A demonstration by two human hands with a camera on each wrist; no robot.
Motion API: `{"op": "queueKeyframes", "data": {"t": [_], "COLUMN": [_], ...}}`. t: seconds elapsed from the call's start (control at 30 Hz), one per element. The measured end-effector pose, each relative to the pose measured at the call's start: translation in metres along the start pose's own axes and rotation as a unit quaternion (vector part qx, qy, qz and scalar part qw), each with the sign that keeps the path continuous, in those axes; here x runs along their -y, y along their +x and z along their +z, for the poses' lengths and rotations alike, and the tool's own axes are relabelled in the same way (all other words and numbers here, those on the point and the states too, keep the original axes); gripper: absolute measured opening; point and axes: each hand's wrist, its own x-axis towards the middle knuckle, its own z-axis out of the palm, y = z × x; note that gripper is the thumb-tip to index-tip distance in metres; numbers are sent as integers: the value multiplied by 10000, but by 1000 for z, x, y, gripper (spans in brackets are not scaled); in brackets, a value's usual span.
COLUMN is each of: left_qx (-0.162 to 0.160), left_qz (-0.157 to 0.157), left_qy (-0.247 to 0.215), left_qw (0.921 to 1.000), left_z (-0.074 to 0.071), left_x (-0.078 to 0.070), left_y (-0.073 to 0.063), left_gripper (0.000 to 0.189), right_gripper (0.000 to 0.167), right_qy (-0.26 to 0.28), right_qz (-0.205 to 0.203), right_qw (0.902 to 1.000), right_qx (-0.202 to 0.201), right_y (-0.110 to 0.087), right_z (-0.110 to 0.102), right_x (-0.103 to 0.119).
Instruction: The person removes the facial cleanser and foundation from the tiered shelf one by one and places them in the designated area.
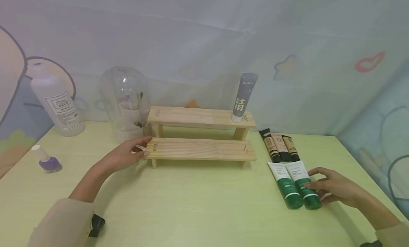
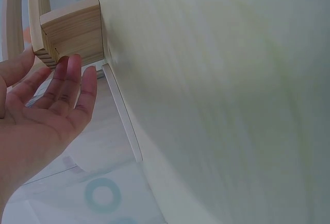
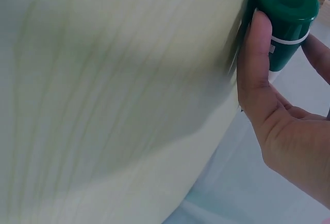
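Observation:
My left hand [image 1: 126, 154] touches the left end of the lower board of a two-tier wooden shelf [image 1: 201, 149], fingertips right at its corners. In the left wrist view the fingers [image 2: 87, 87] are loosely extended beside the shelf's end [image 2: 72, 26]. To the right, my right hand [image 1: 338, 186] grips the right one of two white-and-green squeeze tubes [image 1: 298, 172], thumb across its front. A finger lies along its green cap [image 3: 289, 2] in the right wrist view. The other white-and-green tube [image 1: 285, 186] lies alongside it.
A grey-blue tube [image 1: 244, 97] stands on the upper board's right end. Several smaller beige-and-black tubes [image 1: 279, 145] lie behind the green ones. At left are a large white bottle [image 1: 59, 101], a clear dome [image 1: 127, 97] over white cups, and purple nail polish [image 1: 49, 163].

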Motion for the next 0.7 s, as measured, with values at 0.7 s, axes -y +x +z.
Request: {"op": "queueKeyframes", "data": {"t": [0.7], "left_qx": [0], "left_qz": [-3], "left_qy": [30], "left_qw": [10000], "left_z": [0], "left_x": [-1], "left_y": [0], "left_gripper": [49], "right_gripper": [63], "right_qy": [112], "right_qz": [-12], "right_qw": [9999], "right_qx": [-19], "right_y": [3], "right_z": [1], "right_x": [-4]}}
